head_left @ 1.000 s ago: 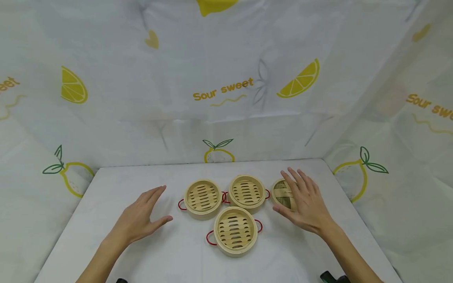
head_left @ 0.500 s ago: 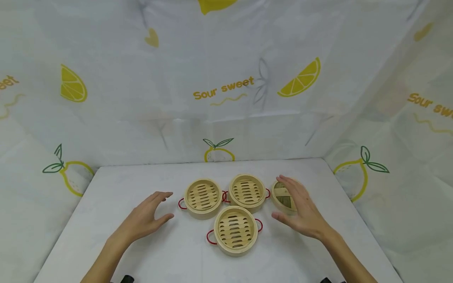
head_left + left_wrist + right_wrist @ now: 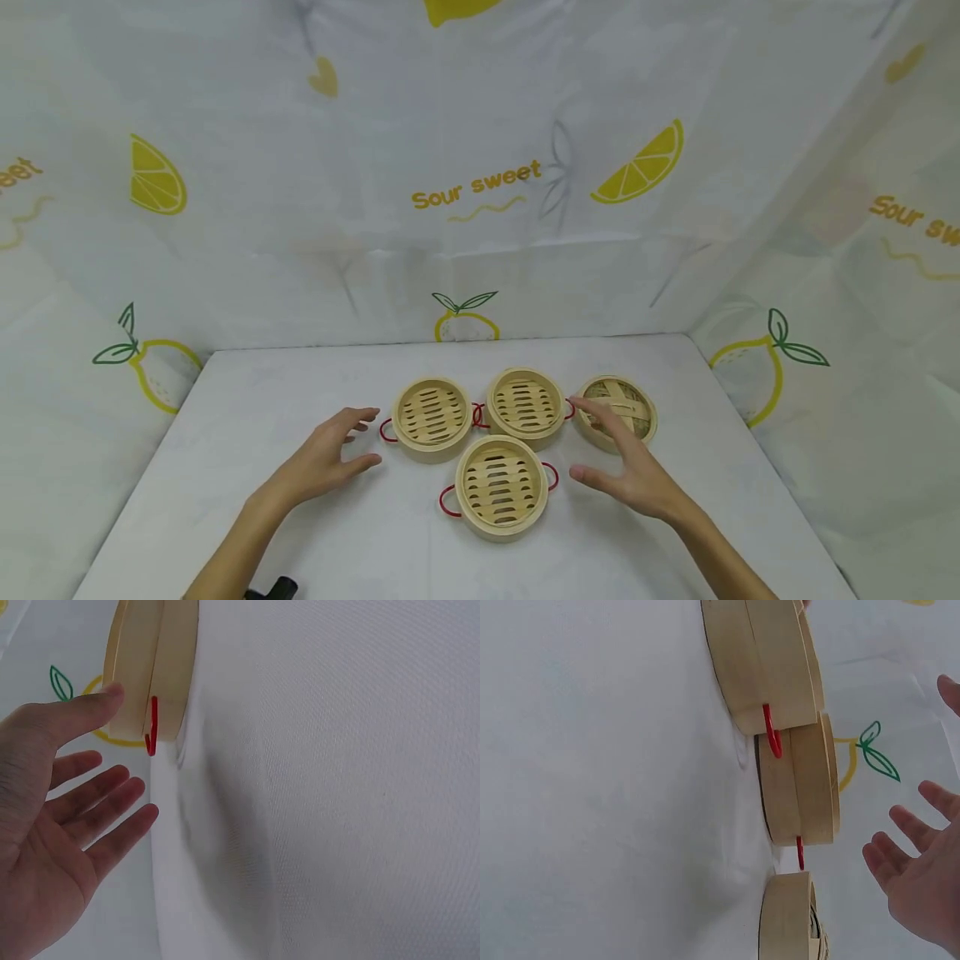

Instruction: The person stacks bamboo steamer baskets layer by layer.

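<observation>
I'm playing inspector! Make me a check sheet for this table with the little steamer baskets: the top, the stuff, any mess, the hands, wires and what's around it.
Surface: white table, faintly creased.
Things: left steamer basket, back steamer basket and front steamer basket, all slatted bamboo with red handles; woven bamboo lid on the right.
Clutter: black object at the bottom edge, too cut off to name.
Left hand: beside the left steamer basket, holding nothing.
Right hand: close to the lid, holding nothing.
Cables: nothing seen.
Surroundings: white lemon-print backdrop with "Sour sweet" lettering.
</observation>
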### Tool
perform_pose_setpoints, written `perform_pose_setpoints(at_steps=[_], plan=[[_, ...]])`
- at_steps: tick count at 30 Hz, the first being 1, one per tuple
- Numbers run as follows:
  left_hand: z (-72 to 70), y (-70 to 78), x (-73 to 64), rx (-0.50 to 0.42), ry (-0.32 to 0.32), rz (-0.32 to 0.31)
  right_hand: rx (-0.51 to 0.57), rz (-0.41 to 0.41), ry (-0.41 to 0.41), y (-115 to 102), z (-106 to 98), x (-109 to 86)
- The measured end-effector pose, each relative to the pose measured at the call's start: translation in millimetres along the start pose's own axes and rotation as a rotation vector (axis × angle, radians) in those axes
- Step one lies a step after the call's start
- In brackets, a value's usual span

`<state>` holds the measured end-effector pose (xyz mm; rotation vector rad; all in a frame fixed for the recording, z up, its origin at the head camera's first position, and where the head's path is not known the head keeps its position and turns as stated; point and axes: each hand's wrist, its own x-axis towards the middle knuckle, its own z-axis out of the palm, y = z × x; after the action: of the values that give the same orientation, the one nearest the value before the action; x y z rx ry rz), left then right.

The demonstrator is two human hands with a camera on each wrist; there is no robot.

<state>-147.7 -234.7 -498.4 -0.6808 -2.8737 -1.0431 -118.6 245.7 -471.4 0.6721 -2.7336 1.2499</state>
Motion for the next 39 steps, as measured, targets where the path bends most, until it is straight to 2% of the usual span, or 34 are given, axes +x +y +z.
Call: perform_pose_setpoints(at_steps=[11, 19, 22, 25, 30, 36, 39], plan=[[6.5, 0.0, 8.1, -0.100, -0.044, -0.023, 0.244, -0.109, -0.065, 2, 12, -4.4], [14.4, -2.2, 12.2, -0.185, -0.098, -0.064, 0.382, -0.118, -0.120, 7, 21, -4.1], [17.5, -3.1, 14.7, -0.209, -0.104, -0.071, 0.437, -0.125, -0.153, 10, 25, -3.9], [19.8, -3.9, 18.1, -0.222, -0.105, -0.072, 0.479, -0.100, -0.175, 10, 29, -4.9], [23.6, -6.3, 24.0, -0.255, -0.102, -0.077, 0.493, -0.041, -0.193, 11, 37, -7.2], [30.3, -10.5, 30.0, -0.306, -0.093, -0.096, 0.418, -0.046, -0.191, 17, 47, -8.5], [34.2, -12.0, 32.0, -0.317, -0.083, -0.099, 0.413, -0.036, -0.184, 18, 52, -9.0]])
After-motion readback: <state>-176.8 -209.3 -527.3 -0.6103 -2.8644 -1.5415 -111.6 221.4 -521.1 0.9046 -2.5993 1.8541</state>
